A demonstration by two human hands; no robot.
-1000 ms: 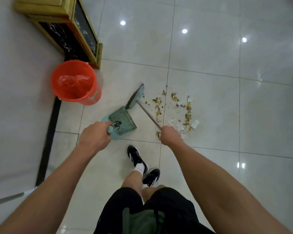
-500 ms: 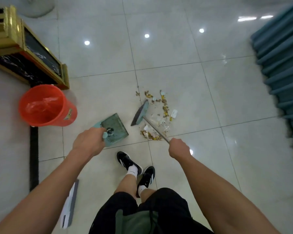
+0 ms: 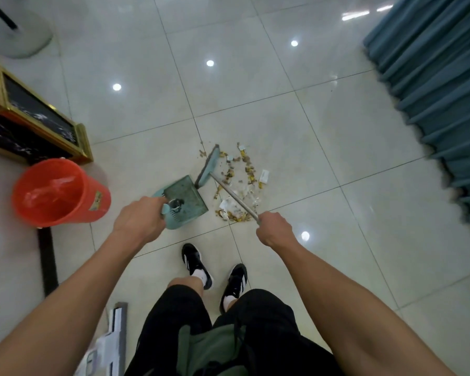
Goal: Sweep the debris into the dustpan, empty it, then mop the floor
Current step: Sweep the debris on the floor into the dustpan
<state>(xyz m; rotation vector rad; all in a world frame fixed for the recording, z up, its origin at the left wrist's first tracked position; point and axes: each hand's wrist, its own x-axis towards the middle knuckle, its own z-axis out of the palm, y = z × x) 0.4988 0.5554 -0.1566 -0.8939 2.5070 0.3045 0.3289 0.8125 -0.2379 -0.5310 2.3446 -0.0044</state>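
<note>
My left hand (image 3: 137, 222) grips the dustpan (image 3: 186, 198); my right hand (image 3: 274, 229) grips the broom (image 3: 209, 166) beside debris (image 3: 242, 185) mid-frame.

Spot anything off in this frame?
Only the debris scattered on the tiles right of the dustpan; the pan holds almost none yet. The broom head sits left of most of the debris.

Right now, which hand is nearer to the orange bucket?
Left. The left hand, gripping the dustpan handle, is just right of the orange bucket. The right hand, holding the broom handle, is farther right, beyond the dustpan.
</note>
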